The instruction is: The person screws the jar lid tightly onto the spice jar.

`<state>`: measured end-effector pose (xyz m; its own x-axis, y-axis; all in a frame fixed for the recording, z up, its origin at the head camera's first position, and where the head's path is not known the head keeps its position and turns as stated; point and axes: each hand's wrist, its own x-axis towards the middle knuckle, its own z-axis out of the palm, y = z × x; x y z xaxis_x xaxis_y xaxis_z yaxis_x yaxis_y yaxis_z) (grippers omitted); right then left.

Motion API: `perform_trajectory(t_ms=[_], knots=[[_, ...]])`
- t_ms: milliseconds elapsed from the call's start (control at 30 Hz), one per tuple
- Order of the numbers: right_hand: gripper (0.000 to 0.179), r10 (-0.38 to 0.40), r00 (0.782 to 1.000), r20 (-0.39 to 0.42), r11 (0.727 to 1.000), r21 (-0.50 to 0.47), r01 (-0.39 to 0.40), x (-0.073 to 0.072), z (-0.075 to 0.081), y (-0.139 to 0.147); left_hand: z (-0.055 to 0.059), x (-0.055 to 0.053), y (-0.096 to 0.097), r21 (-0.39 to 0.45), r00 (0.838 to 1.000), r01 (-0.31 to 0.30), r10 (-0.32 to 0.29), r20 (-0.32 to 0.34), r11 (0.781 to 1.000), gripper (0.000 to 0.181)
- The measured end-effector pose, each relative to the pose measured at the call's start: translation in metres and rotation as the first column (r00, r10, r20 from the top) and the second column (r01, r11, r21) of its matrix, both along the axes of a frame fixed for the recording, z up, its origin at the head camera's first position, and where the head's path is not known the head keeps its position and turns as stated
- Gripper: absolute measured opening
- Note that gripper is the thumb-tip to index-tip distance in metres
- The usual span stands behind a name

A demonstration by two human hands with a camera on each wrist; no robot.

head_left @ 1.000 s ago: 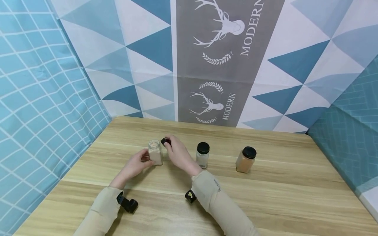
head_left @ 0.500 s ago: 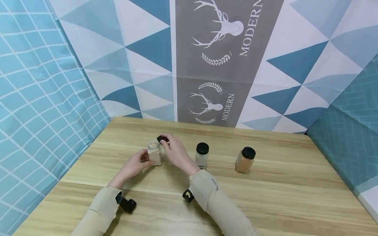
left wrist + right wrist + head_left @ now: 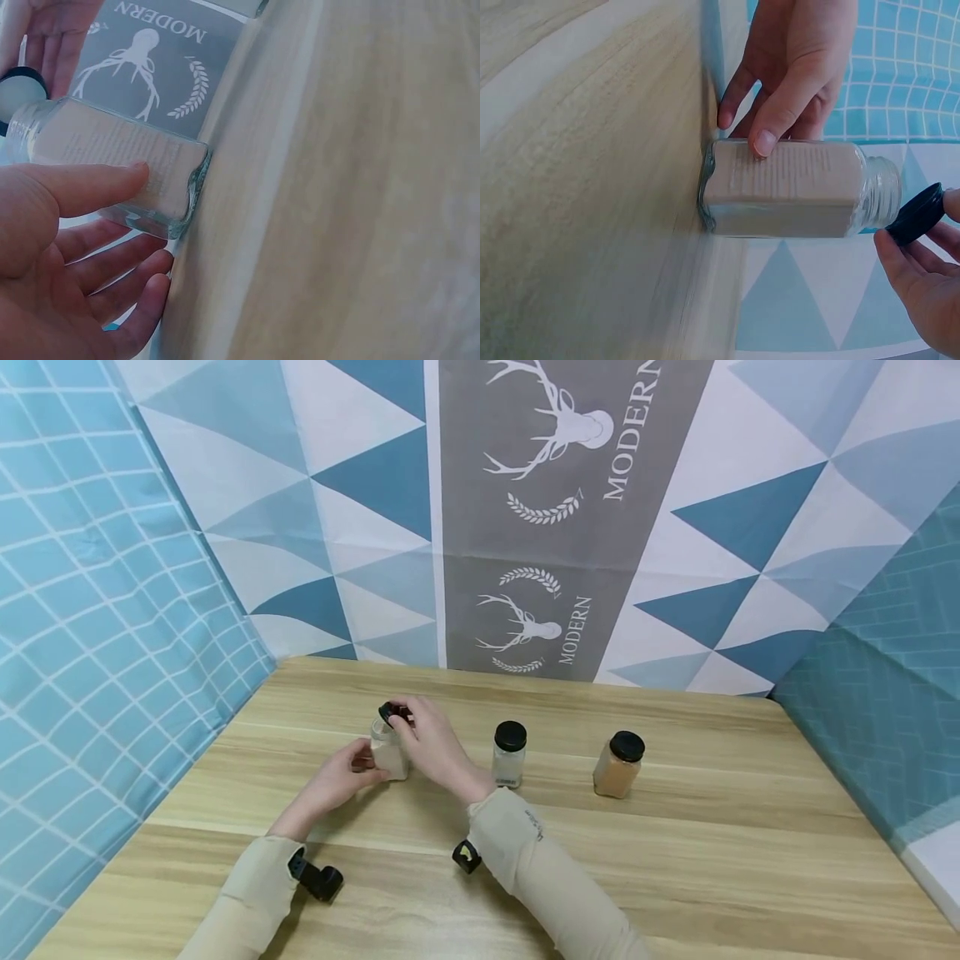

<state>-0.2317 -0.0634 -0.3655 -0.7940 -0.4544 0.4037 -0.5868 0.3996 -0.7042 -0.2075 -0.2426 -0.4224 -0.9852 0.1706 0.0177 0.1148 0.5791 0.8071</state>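
Observation:
A square glass jar (image 3: 390, 758) of pale beige powder stands upright on the wooden table, its threaded neck bare. My left hand (image 3: 333, 781) grips it low on the side, thumb (image 3: 105, 187) across the front face and fingers behind. In my right hand (image 3: 435, 745) a black screw lid (image 3: 919, 214) is pinched between thumb and fingers. The lid is tilted at the mouth of the jar, its near edge by the rim in the right wrist view; whether it touches the glass I cannot tell. Part of the lid's pale underside shows in the left wrist view.
To the right stand a black-lidded glass jar with whitish contents (image 3: 510, 760) and a black-lidded jar of orange powder (image 3: 618, 768). Patterned cloth (image 3: 525, 527) hangs behind the table (image 3: 712, 860), with blue tiled cloth (image 3: 97, 610) at the left.
My right hand has moved left with the lid, from beside the jar to over its mouth. My left hand keeps its grip, and the jar stays in place.

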Motion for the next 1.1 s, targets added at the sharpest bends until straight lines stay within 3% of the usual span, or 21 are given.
perform_trajectory(t_ms=[400,1100], knots=[[0.034,0.002,0.994,-0.106,0.993,0.118,0.01,0.0002,0.0027,-0.0034,-0.0009,0.0008,-0.0019,0.002,1.0,0.017,-0.016,-0.007,1.0,0.052],[0.033,0.032,0.987,-0.155,0.979,0.206,0.001,-0.0024,-0.0023,-0.0065,0.0,0.002,-0.0014,-0.001,1.0,0.014,-0.014,-0.006,1.0,0.05]])
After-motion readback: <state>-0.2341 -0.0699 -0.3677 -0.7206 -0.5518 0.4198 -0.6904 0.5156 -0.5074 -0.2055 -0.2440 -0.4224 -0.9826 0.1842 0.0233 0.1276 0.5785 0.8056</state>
